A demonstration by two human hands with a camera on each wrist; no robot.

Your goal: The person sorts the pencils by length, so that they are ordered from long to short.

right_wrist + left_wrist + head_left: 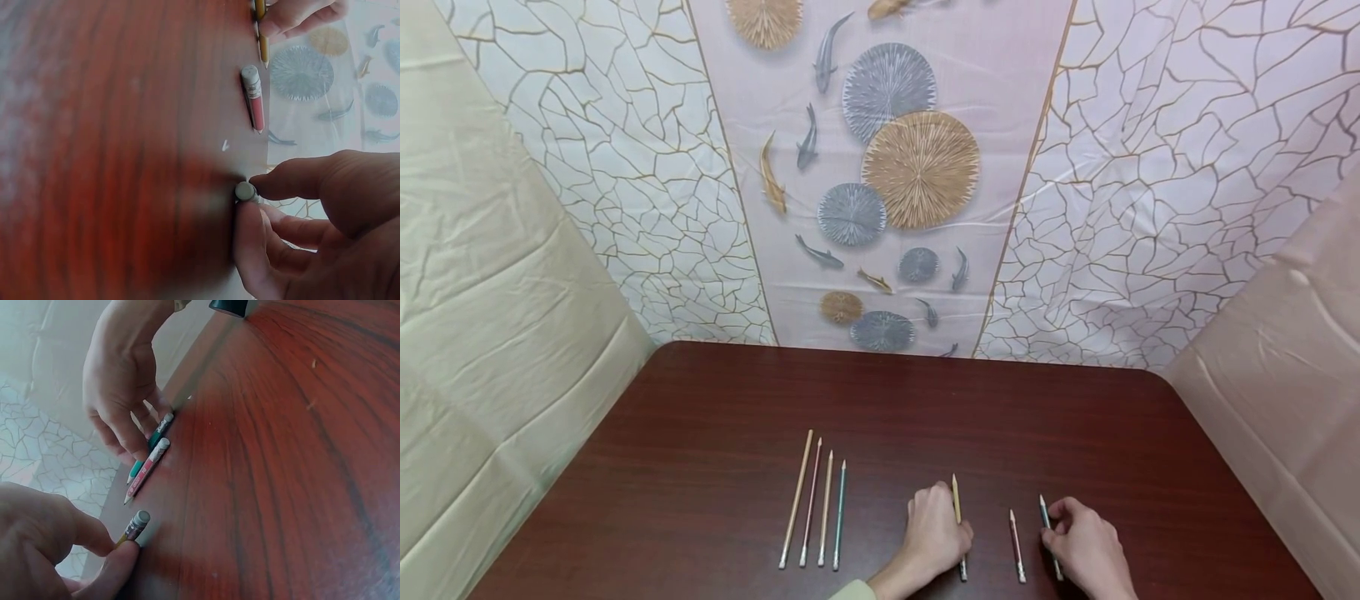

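My left hand [931, 529] pinches a yellow pencil [957, 500] between thumb and finger, near the front of the table. The pencil's silver ferrule and eraser [135, 524] stick out past the fingertips in the left wrist view. Farther right, my right hand [1088, 546] holds a short teal pencil [1044, 510] with thumb and fingers on either side of it. Its round eraser end [245, 191] faces the right wrist camera. Between the hands a short red pencil [1016, 542] lies untouched, tip pointing away from me.
Left of my hands lie several longer pencils side by side: a natural wood one [797, 496], a dark red one [812, 500], a light tan one [826, 508] and a teal one [840, 512]. The dark red-brown table [715, 400] meets patterned cloth [880, 250] at its back edge.
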